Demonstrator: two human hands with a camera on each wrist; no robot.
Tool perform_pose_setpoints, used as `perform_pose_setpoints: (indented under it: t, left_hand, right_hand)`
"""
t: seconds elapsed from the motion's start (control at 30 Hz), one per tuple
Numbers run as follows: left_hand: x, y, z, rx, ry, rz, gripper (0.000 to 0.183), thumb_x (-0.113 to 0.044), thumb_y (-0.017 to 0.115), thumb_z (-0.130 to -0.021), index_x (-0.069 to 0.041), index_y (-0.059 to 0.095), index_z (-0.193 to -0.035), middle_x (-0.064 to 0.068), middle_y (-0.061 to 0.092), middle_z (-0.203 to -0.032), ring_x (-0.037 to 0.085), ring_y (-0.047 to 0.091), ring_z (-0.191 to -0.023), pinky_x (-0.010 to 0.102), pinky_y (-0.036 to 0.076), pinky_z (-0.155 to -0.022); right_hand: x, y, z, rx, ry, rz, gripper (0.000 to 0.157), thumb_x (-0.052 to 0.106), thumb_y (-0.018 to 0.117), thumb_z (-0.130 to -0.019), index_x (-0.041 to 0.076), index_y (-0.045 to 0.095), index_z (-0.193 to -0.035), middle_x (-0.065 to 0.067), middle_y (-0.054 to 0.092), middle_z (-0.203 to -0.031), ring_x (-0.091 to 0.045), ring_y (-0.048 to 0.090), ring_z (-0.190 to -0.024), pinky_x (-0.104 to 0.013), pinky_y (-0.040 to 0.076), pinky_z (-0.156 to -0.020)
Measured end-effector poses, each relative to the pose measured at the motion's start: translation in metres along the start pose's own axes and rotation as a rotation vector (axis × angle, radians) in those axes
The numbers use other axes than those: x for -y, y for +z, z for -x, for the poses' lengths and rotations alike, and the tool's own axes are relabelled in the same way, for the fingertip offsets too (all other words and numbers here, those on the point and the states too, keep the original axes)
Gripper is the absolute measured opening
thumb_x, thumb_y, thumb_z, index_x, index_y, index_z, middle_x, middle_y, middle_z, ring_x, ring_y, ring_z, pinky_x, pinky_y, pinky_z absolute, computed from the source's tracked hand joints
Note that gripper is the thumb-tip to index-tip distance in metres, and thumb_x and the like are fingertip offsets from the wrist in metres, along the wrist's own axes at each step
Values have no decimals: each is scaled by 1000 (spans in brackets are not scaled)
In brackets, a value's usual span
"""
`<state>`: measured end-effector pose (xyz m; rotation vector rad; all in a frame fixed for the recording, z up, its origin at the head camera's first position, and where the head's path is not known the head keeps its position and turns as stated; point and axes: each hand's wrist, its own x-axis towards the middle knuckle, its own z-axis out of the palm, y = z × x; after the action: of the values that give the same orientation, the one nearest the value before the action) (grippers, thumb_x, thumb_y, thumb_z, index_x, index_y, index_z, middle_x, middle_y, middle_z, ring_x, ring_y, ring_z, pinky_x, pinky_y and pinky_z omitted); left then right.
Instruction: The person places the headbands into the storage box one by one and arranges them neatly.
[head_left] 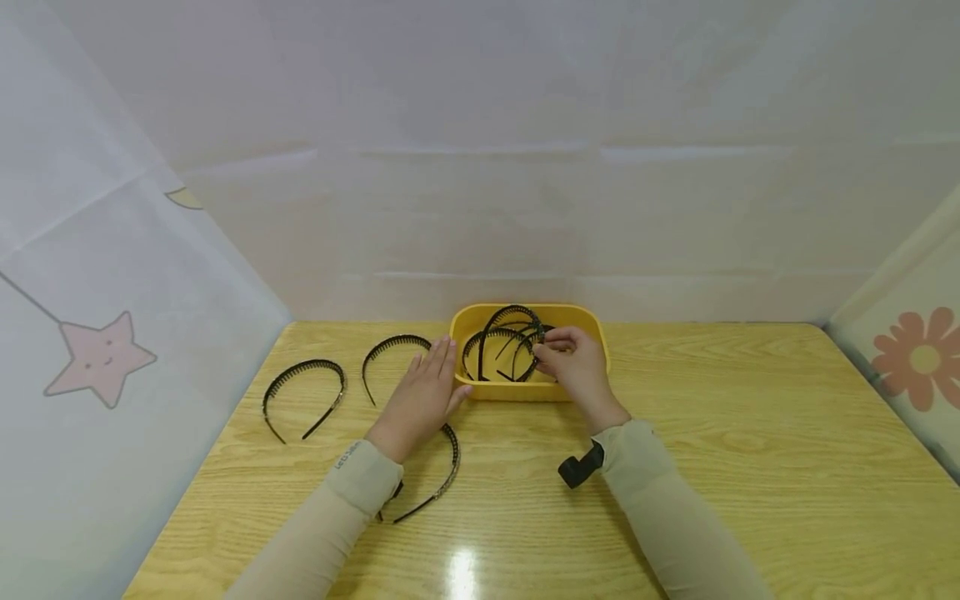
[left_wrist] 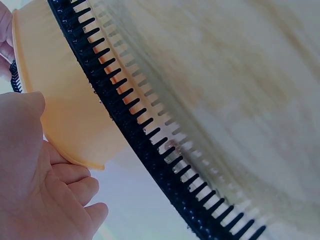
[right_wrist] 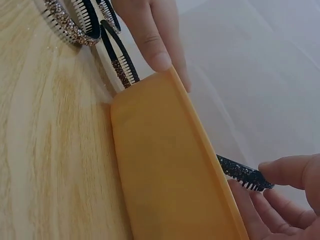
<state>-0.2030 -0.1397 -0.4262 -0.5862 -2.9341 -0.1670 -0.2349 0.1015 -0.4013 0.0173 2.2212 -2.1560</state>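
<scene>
Pale sleeves (head_left: 678, 525) were nearest head camera. I saw right hand (head_left: 581, 367) pinching headband (right_wrist: 241, 172) in narrow grip, inside right part of yellow bin (head_left: 525, 392). Left hand (head_left: 420, 396), fingers nearly straight, rested against bin's left side. Other bands (head_left: 513, 332) lay inside; three loose bands (head_left: 315, 362) sat on table (head_left: 720, 433), left of bin.
</scene>
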Motion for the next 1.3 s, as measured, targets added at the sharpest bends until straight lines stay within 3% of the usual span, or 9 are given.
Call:
perform_pose_setpoints:
  t: [0.07, 0.27, 0.33, 0.7, 0.9, 1.07, 1.3]
  left_hand:
    - [0, 0, 0, -2, 1, 1, 70, -45, 37, -98, 1, 16, -147, 18, 16, -153, 30, 16, -141, 48, 15, -114]
    - [1, 2, 0, -4, 10, -8, 71, -46, 36, -98, 2, 16, -147, 19, 16, -153, 31, 17, -141, 50, 15, -114]
    - [1, 3, 1, -5, 10, -8, 71, -47, 35, -98, 2, 16, -147, 19, 15, -153, 31, 16, -141, 49, 14, -114]
    - [0, 5, 1, -22, 0, -12, 70, -47, 35, -98, 1, 17, -147, 17, 15, -153, 29, 13, -142, 47, 11, -115]
    - [0, 4, 0, -19, 3, -8, 71, -47, 35, -98, 0, 17, -147, 17, 15, -153, 29, 13, -142, 47, 12, -115]
    - [-1, 3, 1, -28, 7, -4, 70, -46, 38, -98, 1, 18, -147, 18, 16, -153, 31, 18, -141, 48, 14, -114]
    - [-1, 2, 1, -18, 5, -9, 70, -45, 38, -98, 1, 17, -147, 18, 15, -153, 30, 17, -141, 48, 14, -114]
  right_hand:
    - [-1, 0, 0, -8, -29, 62, 33, 9, 66, -86, -2, 53, -115, -16, 55, -106, -31, 63, -89, -44, 55, -82]
    - [-8, 0, 1, -78, -170, 487, 31, 19, 67, -86, 7, 56, -112, -8, 63, -101, -22, 64, -88, -36, 56, -71]
    - [-9, -1, 2, -87, -192, 569, 31, 22, 67, -86, 8, 56, -112, -7, 63, -101, -21, 63, -87, -34, 56, -70]
    - [-12, -13, 7, -73, -273, 664, 23, 14, 64, -87, 3, 62, -106, -8, 61, -95, -18, 58, -78, -29, 51, -61]
    - [-15, -21, 9, -72, -356, 720, 21, 16, 59, -89, 5, 64, -107, -6, 60, -98, -18, 57, -84, -33, 52, -68]
    - [-16, -33, 10, -81, -473, 815, 26, 18, 55, -91, 6, 64, -113, -8, 62, -107, -24, 57, -96, -41, 51, -79]
    - [-19, -56, 6, -106, -737, 1027, 32, 16, 57, -90, -1, 60, -118, -16, 61, -110, -32, 56, -103, -44, 47, -91]
